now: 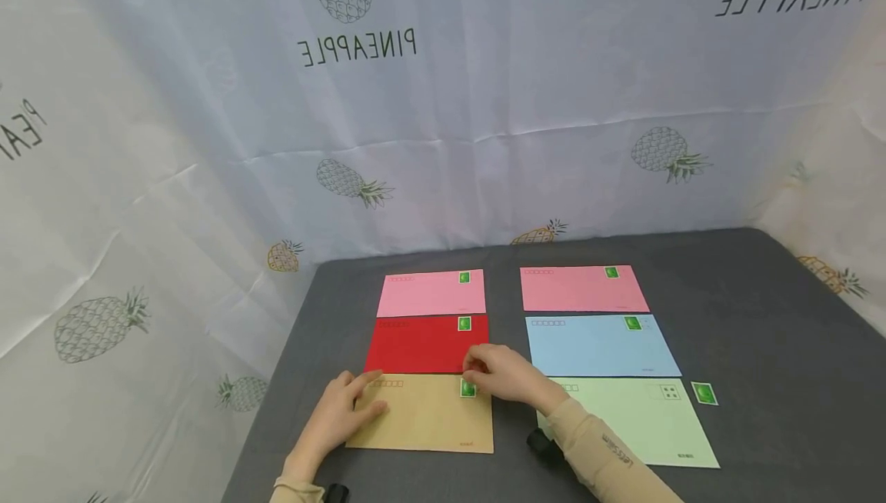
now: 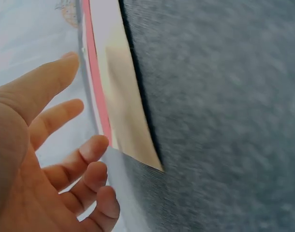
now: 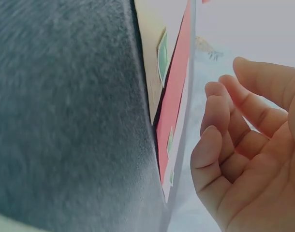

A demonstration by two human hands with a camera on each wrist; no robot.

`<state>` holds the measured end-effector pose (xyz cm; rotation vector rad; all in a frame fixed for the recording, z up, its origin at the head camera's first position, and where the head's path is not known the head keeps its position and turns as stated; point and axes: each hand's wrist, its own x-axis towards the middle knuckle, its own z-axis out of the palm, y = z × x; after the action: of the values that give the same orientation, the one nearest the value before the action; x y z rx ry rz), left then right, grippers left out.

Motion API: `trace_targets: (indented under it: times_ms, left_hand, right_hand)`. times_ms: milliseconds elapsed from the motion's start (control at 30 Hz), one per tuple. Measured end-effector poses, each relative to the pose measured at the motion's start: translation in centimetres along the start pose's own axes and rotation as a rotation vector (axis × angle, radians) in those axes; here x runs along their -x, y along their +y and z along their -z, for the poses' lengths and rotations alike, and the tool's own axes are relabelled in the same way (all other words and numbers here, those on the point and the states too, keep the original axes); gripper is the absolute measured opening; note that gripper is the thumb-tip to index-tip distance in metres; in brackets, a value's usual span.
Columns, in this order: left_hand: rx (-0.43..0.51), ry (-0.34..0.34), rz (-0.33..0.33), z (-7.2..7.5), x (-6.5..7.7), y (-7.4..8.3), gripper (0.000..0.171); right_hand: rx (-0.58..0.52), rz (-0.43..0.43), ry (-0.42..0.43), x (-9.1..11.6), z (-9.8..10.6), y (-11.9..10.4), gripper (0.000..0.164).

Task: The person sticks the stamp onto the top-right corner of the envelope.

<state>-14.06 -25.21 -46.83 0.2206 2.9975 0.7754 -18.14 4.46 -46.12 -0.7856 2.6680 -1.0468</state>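
A tan envelope [image 1: 422,422] lies at the near left with a green stamp [image 1: 467,389] at its upper right corner. In the right wrist view this stamp [image 3: 163,60] looks slightly raised along one edge. My left hand [image 1: 339,414] is at the envelope's left side, fingers spread and loosely bent, holding nothing. Whether it touches the paper I cannot tell. Close to the stamp is my right hand [image 1: 508,372]. Its fingers are loosely curled, with the thumb apart from them and nothing between in the right wrist view.
Beyond the tan envelope lie a red envelope [image 1: 422,348] and a pink one [image 1: 429,297], both stamped. The right column has stamped pink [image 1: 581,291] and blue [image 1: 595,349] envelopes, then a green envelope [image 1: 637,422] with a dotted box. A loose stamp [image 1: 704,393] lies beside it.
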Motion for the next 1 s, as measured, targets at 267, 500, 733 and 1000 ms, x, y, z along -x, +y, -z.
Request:
trace_targets:
  times_ms: [267, 500, 733, 1000]
  left_hand:
    - [-0.031, 0.039, -0.058, 0.2, -0.5, 1.7, 0.046]
    - [-0.041, 0.097, -0.179, -0.7, -1.0, 3.3, 0.046]
    - [-0.051, 0.062, -0.24, -1.5, -1.7, 5.3, 0.046]
    - [-0.042, -0.032, -0.297, -2.9, -2.6, 7.9, 0.048]
  right_hand:
    - [-0.035, 0.011, 0.015, 1.1, 1.4, 0.7, 0.014]
    - [-0.09, -0.012, -0.008, 2.5, 2.8, 2.0, 0.029]
    - [-0.094, -0.05, 0.006, 4.0, 4.0, 3.2, 0.037]
    - [-0.118, -0.091, 0.023, 5.6, 4.9, 4.6, 0.038]
